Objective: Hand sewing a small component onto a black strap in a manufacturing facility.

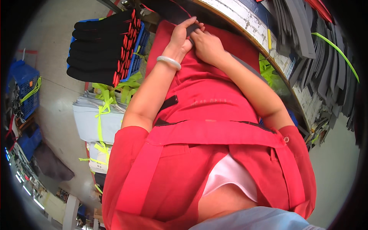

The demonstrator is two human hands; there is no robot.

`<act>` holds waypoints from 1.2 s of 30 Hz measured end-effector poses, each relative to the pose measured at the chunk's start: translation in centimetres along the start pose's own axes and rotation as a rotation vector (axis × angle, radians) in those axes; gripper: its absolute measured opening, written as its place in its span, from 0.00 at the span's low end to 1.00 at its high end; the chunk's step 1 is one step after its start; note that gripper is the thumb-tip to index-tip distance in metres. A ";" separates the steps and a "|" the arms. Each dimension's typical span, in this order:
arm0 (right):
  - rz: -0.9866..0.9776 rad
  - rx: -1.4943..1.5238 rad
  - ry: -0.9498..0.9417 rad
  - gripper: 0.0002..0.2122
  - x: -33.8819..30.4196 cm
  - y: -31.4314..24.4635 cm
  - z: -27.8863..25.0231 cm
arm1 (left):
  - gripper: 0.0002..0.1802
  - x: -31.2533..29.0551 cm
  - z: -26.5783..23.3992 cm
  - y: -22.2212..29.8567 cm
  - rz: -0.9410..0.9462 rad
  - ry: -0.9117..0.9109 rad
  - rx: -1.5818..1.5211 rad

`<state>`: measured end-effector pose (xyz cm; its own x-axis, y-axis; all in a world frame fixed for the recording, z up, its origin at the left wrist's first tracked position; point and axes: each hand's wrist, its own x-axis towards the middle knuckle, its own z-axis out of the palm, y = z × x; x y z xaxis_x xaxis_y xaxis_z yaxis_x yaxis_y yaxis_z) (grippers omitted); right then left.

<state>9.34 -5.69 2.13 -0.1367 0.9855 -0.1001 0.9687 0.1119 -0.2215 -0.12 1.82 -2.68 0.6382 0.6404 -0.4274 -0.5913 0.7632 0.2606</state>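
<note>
Lying between left grip (181,37) and right grip (208,45): dark piece (192,29), both clamped on it.

Bright, soft light; strong fisheye bending; corners black; lower-left edge blurred.

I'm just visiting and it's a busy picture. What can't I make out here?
All in the head view:
- Dark piece: the left hand and right hand cover part of it, hiding its full shape.
- Blue basket: black pieces hide most of it.
- Gray strips: the top edge cuts some off.
- Marks on the apron: too small and faint to read.
</note>
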 end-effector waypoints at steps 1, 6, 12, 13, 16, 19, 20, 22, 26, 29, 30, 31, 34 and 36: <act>-0.023 -0.057 -0.002 0.18 1.6 0.4 0.7 | 0.10 0.6 0.0 0.3 0.024 0.033 0.023; -0.058 0.085 0.012 0.22 -1.3 -2.1 -1.2 | 0.13 -0.4 -1.5 2.3 -0.056 -0.056 -0.147; 0.026 0.158 0.022 0.22 0.9 -0.4 -0.7 | 0.14 0.3 0.0 0.4 -0.033 -0.046 -0.072; 0.032 0.187 0.001 0.22 1.1 -0.2 -0.8 | 0.16 0.3 0.0 0.5 -0.055 -0.029 -0.063; 0.011 0.136 -0.033 0.20 -1.3 -1.6 -1.5 | 0.14 -0.7 -0.3 1.9 -0.055 -0.020 -0.129; -0.004 -0.024 -0.021 0.17 -1.3 -1.6 -0.9 | 0.09 -0.8 -0.7 1.0 0.011 -0.059 -0.010; -0.007 -0.045 -0.044 0.17 0.1 -0.6 0.3 | 0.08 -0.5 -0.4 0.7 0.000 -0.046 -0.042; -0.025 -0.039 -0.094 0.18 2.2 0.1 0.0 | 0.06 0.7 0.6 1.4 -0.001 -0.040 -0.127; -0.165 0.110 0.194 0.20 -1.7 -1.7 -1.7 | 0.06 -0.7 -0.5 2.1 0.020 0.018 -0.130; -0.062 0.038 0.106 0.21 -2.4 -1.8 -1.4 | 0.09 -0.5 -1.1 1.2 0.047 -0.071 0.002; -0.030 0.075 0.052 0.20 -0.7 -1.0 -1.5 | 0.13 0.0 -0.5 0.8 0.031 -0.086 -0.044; -0.016 0.067 0.060 0.20 0.1 -0.4 -1.4 | 0.13 0.2 0.0 0.2 0.020 -0.100 -0.040; 0.046 0.182 0.030 0.20 1.2 0.2 -1.2 | 0.17 0.3 0.3 0.2 -0.033 -0.093 -0.084; 0.011 0.144 0.007 0.20 -1.2 -1.0 -1.4 | 0.16 -0.8 -0.2 1.6 -0.023 -0.057 -0.142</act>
<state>8.87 -6.82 3.79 -0.1246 0.9875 -0.0961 0.9302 0.0826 -0.3576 -1.71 2.53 -2.08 0.6768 0.6296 -0.3814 -0.6372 0.7605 0.1247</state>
